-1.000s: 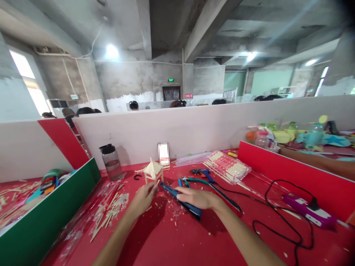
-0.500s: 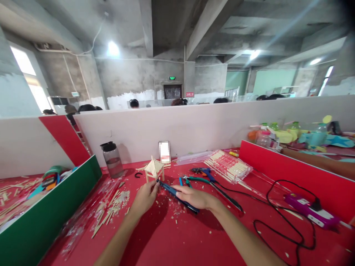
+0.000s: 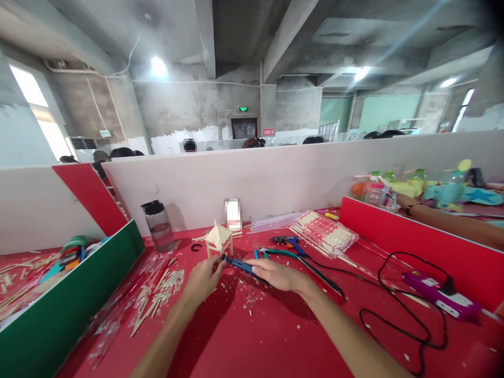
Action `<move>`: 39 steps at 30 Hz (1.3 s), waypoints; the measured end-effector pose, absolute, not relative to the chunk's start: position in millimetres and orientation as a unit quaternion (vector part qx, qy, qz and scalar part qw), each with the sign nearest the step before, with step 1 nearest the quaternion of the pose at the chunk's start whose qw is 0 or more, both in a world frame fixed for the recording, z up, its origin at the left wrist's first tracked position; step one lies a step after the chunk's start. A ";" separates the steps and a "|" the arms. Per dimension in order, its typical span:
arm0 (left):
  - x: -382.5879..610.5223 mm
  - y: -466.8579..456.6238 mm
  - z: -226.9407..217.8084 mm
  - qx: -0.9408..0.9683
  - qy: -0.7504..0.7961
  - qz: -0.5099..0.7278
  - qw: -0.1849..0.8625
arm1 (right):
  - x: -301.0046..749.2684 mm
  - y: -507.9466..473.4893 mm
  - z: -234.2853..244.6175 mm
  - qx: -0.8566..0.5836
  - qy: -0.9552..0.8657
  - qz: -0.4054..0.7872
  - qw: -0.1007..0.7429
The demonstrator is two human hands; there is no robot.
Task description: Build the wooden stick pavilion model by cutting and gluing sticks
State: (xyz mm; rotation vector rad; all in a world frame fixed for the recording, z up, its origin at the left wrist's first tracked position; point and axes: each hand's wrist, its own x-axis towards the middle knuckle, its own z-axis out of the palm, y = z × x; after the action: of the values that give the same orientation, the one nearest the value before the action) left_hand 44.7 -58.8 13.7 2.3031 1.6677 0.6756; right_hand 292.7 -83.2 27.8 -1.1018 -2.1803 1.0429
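Observation:
My right hand (image 3: 277,274) is wrapped round a pair of blue-handled pliers (image 3: 242,266), their dark jaws pointing left. At those jaws my left hand (image 3: 205,274) has thumb and forefinger pinched together; whatever lies between them is too small to make out. Just behind the left fingertips stands a little wooden stick house (image 3: 219,237) with a pitched roof on thin legs. Beyond my right hand lie green-handled cutters (image 3: 283,253) and a blue glue gun (image 3: 290,242) with a black cord.
Stick offcuts (image 3: 157,299) and plastic wrap litter the left side. A dark-lidded bottle (image 3: 158,226) stands at the back left. A pack of wooden sticks (image 3: 325,233) and a purple power strip (image 3: 443,296) lie right. Green (image 3: 79,299) and red (image 3: 417,247) dividers flank the table; another person's arm (image 3: 452,220) shows beyond.
The pliers' handles have been squeezed closer together in my right hand. My left hand stays at the jaws. Another person's arm beyond the red divider has shifted.

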 end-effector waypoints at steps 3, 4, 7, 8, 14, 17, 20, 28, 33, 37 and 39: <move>41.2 -59.5 13.3 0.791 0.550 0.244 0.108 | 296.8 -78.4 23.4 -0.397 -0.803 0.371 0.244; 39.9 -59.3 12.5 0.795 0.540 0.253 0.112 | 298.7 -76.6 21.7 -0.394 -0.805 0.369 0.245; 36.9 -57.9 9.5 0.804 0.523 0.264 0.106 | 304.1 -72.7 18.5 -0.385 -0.812 0.363 0.246; 36.4 -57.4 8.6 0.806 0.521 0.262 0.100 | 305.4 -72.2 18.2 -0.381 -0.816 0.361 0.243; 37.6 -56.4 7.6 0.824 0.506 0.238 0.091 | 306.7 -73.9 20.1 -0.383 -0.823 0.366 0.205; 38.0 -56.6 8.1 0.824 0.510 0.232 0.081 | 305.8 -74.7 21.1 -0.388 -0.822 0.364 0.203; 37.7 -56.5 8.2 0.828 0.513 0.217 0.065 | 304.3 -75.7 22.1 -0.380 -0.829 0.353 0.209; 33.6 -54.3 8.1 0.831 0.515 0.208 0.035 | 291.3 -83.5 22.8 -0.453 -0.817 0.266 0.238; 31.3 -54.8 9.8 0.827 0.525 0.201 0.025 | 286.7 -83.4 19.6 -0.488 -0.813 0.236 0.213; 30.9 -55.7 10.7 0.827 0.529 0.192 0.016 | 286.7 -82.4 18.5 -0.495 -0.810 0.238 0.204; 30.8 -55.7 11.1 0.827 0.529 0.190 0.012 | 286.9 -81.9 18.0 -0.493 -0.811 0.240 0.203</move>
State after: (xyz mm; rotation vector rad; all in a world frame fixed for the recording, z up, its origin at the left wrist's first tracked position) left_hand 30.8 -55.7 11.1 2.5774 1.6497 0.5913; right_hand 286.9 -81.9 18.0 -1.3745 -2.2641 0.6696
